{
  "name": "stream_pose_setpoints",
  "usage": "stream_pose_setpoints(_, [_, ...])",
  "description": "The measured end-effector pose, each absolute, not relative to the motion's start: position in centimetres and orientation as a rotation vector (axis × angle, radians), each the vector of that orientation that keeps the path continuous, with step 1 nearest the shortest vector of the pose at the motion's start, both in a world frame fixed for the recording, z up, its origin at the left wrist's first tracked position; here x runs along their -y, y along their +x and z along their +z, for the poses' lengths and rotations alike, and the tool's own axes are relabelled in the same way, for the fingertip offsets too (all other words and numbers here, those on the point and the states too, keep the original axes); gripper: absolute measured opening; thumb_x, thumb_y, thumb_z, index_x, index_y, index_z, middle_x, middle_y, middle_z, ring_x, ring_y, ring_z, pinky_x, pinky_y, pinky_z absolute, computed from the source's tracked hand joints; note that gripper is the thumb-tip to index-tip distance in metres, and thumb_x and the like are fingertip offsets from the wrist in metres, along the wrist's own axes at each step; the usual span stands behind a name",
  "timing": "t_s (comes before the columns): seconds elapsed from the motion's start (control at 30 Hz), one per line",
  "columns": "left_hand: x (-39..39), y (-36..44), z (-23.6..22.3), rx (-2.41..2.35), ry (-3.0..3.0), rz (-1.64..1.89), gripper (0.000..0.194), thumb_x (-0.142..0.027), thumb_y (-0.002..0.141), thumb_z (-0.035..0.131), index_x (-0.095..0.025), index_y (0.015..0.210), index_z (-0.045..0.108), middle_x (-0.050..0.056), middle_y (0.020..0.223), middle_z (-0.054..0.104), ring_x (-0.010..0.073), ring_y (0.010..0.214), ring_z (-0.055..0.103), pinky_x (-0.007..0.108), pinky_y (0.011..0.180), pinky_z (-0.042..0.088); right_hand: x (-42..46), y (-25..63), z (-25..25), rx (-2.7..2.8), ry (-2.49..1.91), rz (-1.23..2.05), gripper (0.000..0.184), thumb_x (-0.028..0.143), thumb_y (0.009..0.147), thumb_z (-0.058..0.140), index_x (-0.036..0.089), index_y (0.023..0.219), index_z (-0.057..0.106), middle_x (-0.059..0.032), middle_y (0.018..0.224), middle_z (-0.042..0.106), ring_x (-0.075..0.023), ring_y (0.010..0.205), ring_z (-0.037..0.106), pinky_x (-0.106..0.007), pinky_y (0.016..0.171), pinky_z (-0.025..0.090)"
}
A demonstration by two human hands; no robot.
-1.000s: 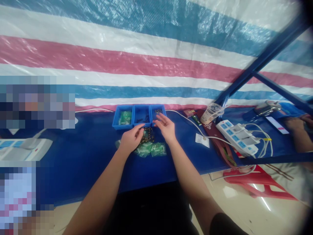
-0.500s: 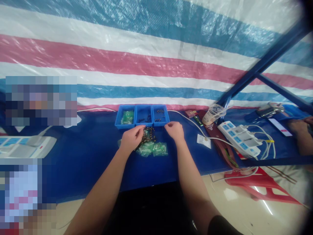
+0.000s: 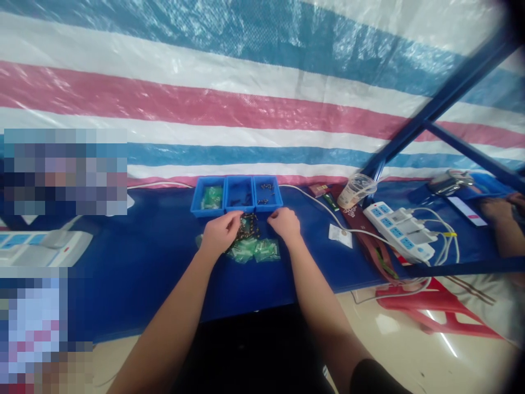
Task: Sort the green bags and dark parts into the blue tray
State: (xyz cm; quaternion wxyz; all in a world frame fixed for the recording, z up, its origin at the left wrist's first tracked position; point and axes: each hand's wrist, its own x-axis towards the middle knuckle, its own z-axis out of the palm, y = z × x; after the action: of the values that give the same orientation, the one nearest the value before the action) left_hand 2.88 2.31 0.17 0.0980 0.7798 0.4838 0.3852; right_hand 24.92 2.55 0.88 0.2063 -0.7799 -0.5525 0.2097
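Note:
A pile of small dark and brass-coloured screws (image 3: pixel 248 225) lies on the blue table in front of three joined blue bins. My left hand (image 3: pixel 221 231) is at the pile's left edge, thumb and fingers pinched; whatever they hold is too small to make out. To the right of the pile, my right hand (image 3: pixel 286 222) is also closed in a pinch, its fingertips hidden or too small to read. Green-tinted plastic bags (image 3: pixel 266 250) lie just below the pile. The left bin (image 3: pixel 193 203) holds similar green bags; the middle bin (image 3: pixel 240 208) and right bin (image 3: pixel 268 208) hold small dark pieces.
A white power strip (image 3: pixel 397 232) with plugged cables stands to the right, near a tilted plastic cup (image 3: pixel 356 191) and a small white packet (image 3: pixel 340 236). Another person's hand (image 3: pixel 502 210) is at the far right beside a phone (image 3: pixel 467 210). A blue metal frame slants above.
My right hand has moved a little left, nearer the pile of screws. The left hand stays at the pile, and the whole view has shifted slightly.

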Motion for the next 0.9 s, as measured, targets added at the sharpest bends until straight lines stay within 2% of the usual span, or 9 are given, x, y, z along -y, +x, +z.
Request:
stream_pose_setpoints(0.07, [-2.3,2.9,0.2,-1.417,2.304,1.149,0.028,-0.034,0.093,0.051,-0.022,0.108,0.072,0.0,0.071,0.071,0.0108,0.056,0.06,0.022,0.062,0.046,-2.5,24.6,0.8,1.57,-1.937,0.72,0.013,0.031,0.073,0.068,0.02,0.078,0.074,-0.0058,0.08,0.073,-0.0188,0.075,0.067,-0.027,0.07,0.05])
stream_pose_setpoints(0.2, [-2.3,2.9,0.1,-1.354,2.306,1.107,0.03,-0.038,0.091,0.055,-0.021,0.11,0.071,0.001,0.077,0.072,0.0115,0.061,0.062,0.022,0.066,0.048,-2.5,23.4,0.7,1.549,-1.463,0.921,0.024,0.04,0.078,0.066,0.017,0.081,0.072,-0.002,0.073,0.07,-0.012,0.062,0.059,-0.022,0.061,0.046])
stream_pose_setpoints(0.3, [-2.4,3.0,0.0,-1.342,2.309,1.075,0.031,-0.04,0.09,0.056,-0.022,0.11,0.071,0.001,0.078,0.073,0.0117,0.062,0.063,0.022,0.066,0.049,-2.2,22.5,0.9,1.509,-1.293,0.977,0.028,0.045,0.079,0.067,0.017,0.082,0.072,-0.0008,0.07,0.067,-0.0113,0.059,0.054,-0.023,0.06,0.045])
stream_pose_setpoints(0.47, [-2.5,3.0,-0.3,-1.29,2.375,1.091,0.029,-0.039,0.09,0.056,-0.022,0.108,0.072,0.002,0.081,0.074,0.0118,0.063,0.063,0.023,0.066,0.049,-2.1,21.8,1.3,1.38,-1.143,1.111,0.027,0.045,0.076,0.072,0.019,0.081,0.069,-0.0016,0.075,0.068,-0.013,0.066,0.059,-0.025,0.065,0.048])
stream_pose_setpoints(0.67, [-2.5,2.9,-0.2,-1.235,2.386,1.08,0.031,-0.039,0.092,0.055,-0.024,0.113,0.071,0.002,0.081,0.073,0.0121,0.063,0.062,0.024,0.066,0.049,-2.1,21.6,1.3,1.335,-1.021,1.18,0.037,0.041,0.078,0.071,0.022,0.11,0.067,0.0003,0.08,0.069,-0.0125,0.07,0.062,-0.026,0.069,0.051])
stream_pose_setpoints(0.8, [-2.4,3.1,0.0,-1.256,2.356,1.101,0.03,-0.042,0.089,0.06,-0.024,0.11,0.072,0.0,0.078,0.072,0.0112,0.061,0.061,0.023,0.065,0.049,-2.2,21.4,0.7,1.255,-0.992,1.224,0.028,0.039,0.074,0.075,0.02,0.094,0.071,-0.0019,0.084,0.073,-0.0138,0.074,0.067,-0.028,0.074,0.053])
stream_pose_setpoints(0.9, [-2.4,3.2,0.0,-1.305,2.325,1.141,0.029,-0.042,0.089,0.06,-0.024,0.107,0.073,0.001,0.081,0.074,0.0114,0.064,0.064,0.022,0.067,0.049,-2.3,21.1,0.3,1.168,-1.002,1.27,0.029,0.039,0.069,0.079,0.019,0.087,0.069,-0.0024,0.082,0.074,-0.0146,0.072,0.069,-0.028,0.071,0.055])
